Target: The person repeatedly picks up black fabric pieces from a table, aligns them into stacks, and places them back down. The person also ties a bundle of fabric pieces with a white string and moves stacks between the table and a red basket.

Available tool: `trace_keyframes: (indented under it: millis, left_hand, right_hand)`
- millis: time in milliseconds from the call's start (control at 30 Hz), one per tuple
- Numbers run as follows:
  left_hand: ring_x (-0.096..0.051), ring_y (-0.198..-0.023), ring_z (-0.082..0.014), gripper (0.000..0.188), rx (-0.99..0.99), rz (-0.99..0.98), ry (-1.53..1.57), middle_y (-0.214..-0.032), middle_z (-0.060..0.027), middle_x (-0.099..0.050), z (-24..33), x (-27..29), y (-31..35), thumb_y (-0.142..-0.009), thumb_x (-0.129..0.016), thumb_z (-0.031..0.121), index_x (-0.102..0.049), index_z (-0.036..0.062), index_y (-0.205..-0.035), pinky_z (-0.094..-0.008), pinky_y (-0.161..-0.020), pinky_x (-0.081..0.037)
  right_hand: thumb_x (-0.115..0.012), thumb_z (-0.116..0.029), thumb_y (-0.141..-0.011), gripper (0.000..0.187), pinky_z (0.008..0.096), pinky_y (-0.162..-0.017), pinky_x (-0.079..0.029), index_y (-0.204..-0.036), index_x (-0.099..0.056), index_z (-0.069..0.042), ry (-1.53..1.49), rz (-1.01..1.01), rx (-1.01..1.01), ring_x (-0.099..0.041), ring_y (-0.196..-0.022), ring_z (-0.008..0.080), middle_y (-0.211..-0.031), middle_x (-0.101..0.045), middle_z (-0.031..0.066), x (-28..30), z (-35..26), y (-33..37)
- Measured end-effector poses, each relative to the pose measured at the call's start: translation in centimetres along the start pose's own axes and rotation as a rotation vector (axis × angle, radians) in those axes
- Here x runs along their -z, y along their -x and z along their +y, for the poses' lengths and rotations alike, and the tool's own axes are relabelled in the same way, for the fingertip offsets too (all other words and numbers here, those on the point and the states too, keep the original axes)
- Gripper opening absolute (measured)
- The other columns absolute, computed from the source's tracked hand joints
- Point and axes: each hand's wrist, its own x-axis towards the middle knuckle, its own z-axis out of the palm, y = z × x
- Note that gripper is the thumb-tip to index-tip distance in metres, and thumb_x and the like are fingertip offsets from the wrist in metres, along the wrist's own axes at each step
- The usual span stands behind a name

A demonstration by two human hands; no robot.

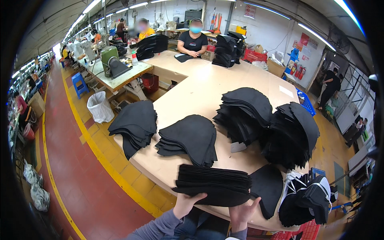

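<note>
My left hand (187, 204) grips the near left end of a thick stack of black fabric pieces (212, 187), its thumb lying along the lower edge. My right hand (242, 211) supports the same stack at its near right corner, thumb pointing up and the other fingers mostly hidden. The stack is tilted so that its layered edges show, over the table's front edge. Just right of it, a flat black curved piece (267, 188) lies on the table. Beyond it sits a fanned pile of black pieces (188, 138), with another pile (138, 122) to its left.
Two taller black piles (245, 112) (294, 132) stand on the right of the tan table (176, 96). A tied bundle (308, 200) lies at the near right corner. Across the table sits a masked person (193, 42). A white bin (100, 107) stands on the floor at left.
</note>
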Motion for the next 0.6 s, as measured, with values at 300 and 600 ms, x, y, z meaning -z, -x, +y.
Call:
trace_keyframes:
  millis: [300,600]
  left_hand:
    - [-0.055,-0.122,-0.0282,0.087,-0.384,-0.373,-0.523,-0.134,-0.011,-0.058,-0.1,1.3,-5.2,-0.072,-0.083,0.022,-0.036,0.0042,-0.144,-0.0382,-0.107,-0.036]
    - [-0.036,-0.141,-0.035,0.133,-0.438,-0.582,-0.55,-0.153,-0.0245,-0.03,0.0,2.0,-7.4,-0.068,-0.09,0.017,0.007,0.0151,-0.158,-0.0478,-0.118,-0.019]
  right_hand:
    - [-0.034,-0.07,-0.096,0.086,0.0424,-0.115,-0.024,-0.158,-0.019,-0.013,0.438,0.077,-0.061,-0.032,-0.14,0.0224,-0.158,-0.029,0.0071,5.0,1.1,-1.6]
    - [-0.021,-0.068,-0.099,0.084,0.0392,-0.123,-0.001,-0.159,-0.012,-0.009,-0.262,-0.644,0.652,-0.007,-0.153,0.0238,-0.166,-0.012,0.011,8.9,3.2,-8.0]
